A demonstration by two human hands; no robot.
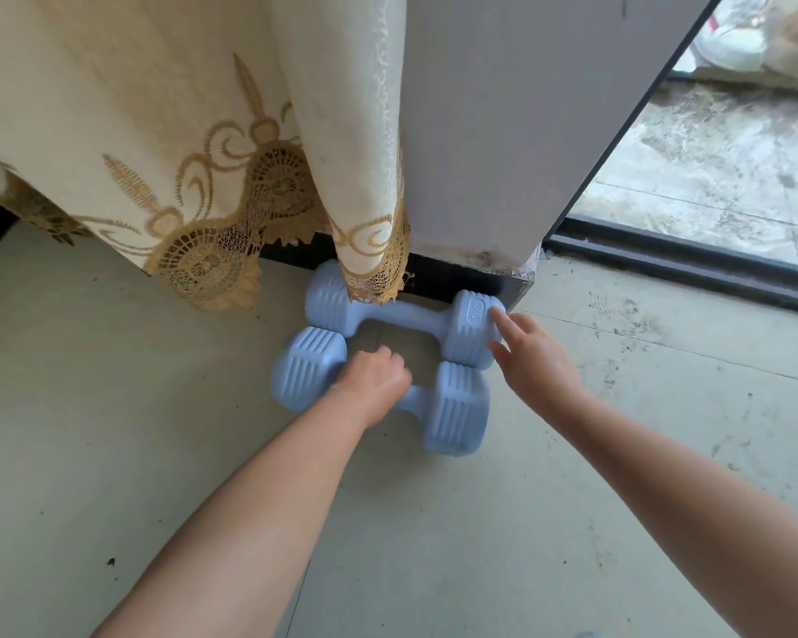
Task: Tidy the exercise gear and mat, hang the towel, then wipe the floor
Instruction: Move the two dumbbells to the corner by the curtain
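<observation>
While the left hand curls its fingers round the handle of the near dumbbell, the right hand is released, its straight fingers touching the right end of the far dumbbell. Both pale blue dumbbells lie side by side on the floor, the far one just beyond the left fingers, against the dark base of a wall, with a cream lace-edged curtain hanging over its left end.

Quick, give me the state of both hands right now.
Left hand: curled round the handle of the near dumbbell.
Right hand: open, fingers straight, fingertips touching the end of the far dumbbell.
</observation>
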